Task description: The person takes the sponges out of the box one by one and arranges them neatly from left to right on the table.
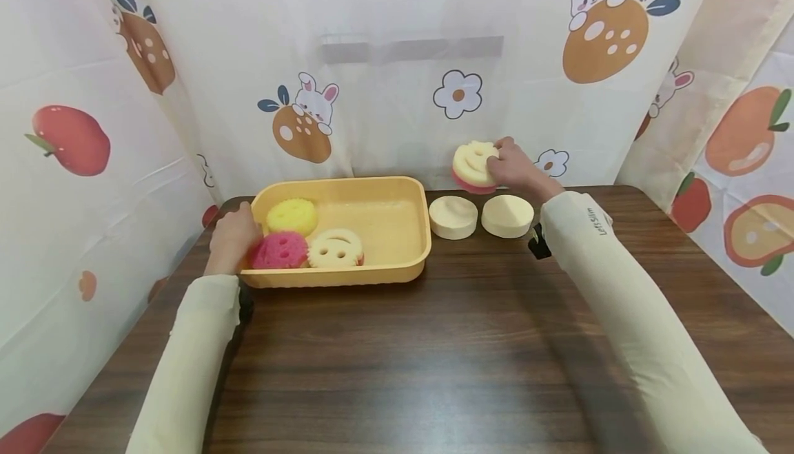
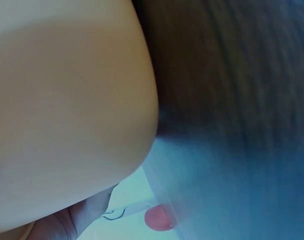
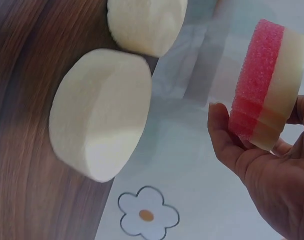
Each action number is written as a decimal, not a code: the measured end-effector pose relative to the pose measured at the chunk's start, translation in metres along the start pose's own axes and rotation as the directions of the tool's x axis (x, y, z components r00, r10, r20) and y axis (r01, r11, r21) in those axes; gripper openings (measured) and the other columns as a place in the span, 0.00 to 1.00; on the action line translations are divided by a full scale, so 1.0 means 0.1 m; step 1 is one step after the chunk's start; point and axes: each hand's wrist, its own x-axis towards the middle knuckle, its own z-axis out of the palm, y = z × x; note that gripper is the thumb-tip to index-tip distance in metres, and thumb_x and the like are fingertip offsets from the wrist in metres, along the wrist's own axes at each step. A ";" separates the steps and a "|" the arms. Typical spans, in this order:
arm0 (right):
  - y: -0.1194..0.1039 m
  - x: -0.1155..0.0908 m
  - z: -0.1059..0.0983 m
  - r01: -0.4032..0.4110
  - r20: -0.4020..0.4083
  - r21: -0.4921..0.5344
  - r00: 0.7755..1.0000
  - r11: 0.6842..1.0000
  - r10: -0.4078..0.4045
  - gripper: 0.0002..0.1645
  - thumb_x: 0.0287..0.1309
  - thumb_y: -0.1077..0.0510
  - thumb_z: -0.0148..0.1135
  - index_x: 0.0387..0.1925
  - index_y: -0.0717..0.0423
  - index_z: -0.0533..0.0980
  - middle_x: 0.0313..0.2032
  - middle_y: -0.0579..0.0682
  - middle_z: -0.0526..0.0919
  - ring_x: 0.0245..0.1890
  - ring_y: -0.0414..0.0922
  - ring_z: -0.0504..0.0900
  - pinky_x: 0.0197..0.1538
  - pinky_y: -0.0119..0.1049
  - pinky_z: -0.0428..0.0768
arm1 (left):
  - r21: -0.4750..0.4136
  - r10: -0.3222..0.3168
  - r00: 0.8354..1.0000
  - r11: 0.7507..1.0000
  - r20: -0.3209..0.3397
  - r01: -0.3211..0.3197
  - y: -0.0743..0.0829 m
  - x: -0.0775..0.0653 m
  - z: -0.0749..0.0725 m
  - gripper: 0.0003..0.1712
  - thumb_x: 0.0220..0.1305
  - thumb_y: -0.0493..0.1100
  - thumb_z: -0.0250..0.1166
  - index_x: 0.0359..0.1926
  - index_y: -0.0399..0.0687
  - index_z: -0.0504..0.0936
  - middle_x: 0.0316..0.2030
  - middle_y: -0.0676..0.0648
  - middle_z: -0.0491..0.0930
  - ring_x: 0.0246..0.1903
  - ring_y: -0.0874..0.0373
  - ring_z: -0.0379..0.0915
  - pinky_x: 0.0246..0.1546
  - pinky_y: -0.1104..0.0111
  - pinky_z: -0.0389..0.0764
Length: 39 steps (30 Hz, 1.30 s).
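Note:
My left hand [image 1: 234, 235] grips the left end of a yellow plastic tray [image 1: 384, 223]. In the left wrist view the tray's outer wall [image 2: 76, 120] fills much of the picture, and part of the hand [image 2: 66, 222] shows below it. Inside the tray are a yellow sponge [image 1: 291, 216], a pink smiley sponge [image 1: 280, 251] and a cream smiley sponge [image 1: 336, 250]. My right hand [image 1: 520, 168] holds up a round two-layer smiley sponge [image 1: 474, 162], cream on one side and pink on the other, pinched at its edge [image 3: 267, 82] between thumb and fingers.
Two thick cream round pieces [image 1: 453, 218] [image 1: 507, 218] sit side by side on the dark wooden table [image 1: 397, 371], right of the tray. A patterned curtain [image 1: 397, 109] hangs behind the table's back edge and along both sides.

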 end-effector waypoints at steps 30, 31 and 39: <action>0.49 -0.18 -0.32 -0.108 -0.061 -0.113 0.993 0.988 0.102 0.37 0.66 0.54 0.30 0.66 0.81 0.47 0.44 0.68 0.67 0.46 0.60 0.66 0.49 0.42 0.68 | -0.008 -0.010 1.000 1.000 -0.003 0.010 -0.01 0.02 0.03 0.29 0.69 0.42 0.52 0.64 0.29 0.58 0.46 0.26 0.72 0.41 0.35 0.74 0.43 0.40 0.82; 0.51 -0.19 -0.33 -0.116 -0.057 -0.112 0.992 0.987 0.111 0.37 0.67 0.54 0.29 0.67 0.80 0.46 0.47 0.70 0.66 0.46 0.60 0.65 0.49 0.43 0.68 | -0.010 -0.011 1.000 1.000 -0.004 0.011 -0.01 0.03 0.03 0.29 0.69 0.42 0.52 0.64 0.29 0.58 0.46 0.27 0.72 0.41 0.35 0.74 0.43 0.40 0.82; 0.56 -0.22 -0.37 -0.118 -0.057 -0.107 0.992 0.987 0.113 0.38 0.65 0.55 0.30 0.67 0.81 0.46 0.55 0.77 0.61 0.47 0.61 0.63 0.49 0.44 0.67 | -0.008 -0.012 1.000 1.000 0.000 0.012 -0.02 0.05 0.04 0.29 0.69 0.42 0.51 0.65 0.29 0.58 0.47 0.26 0.71 0.42 0.35 0.73 0.42 0.40 0.83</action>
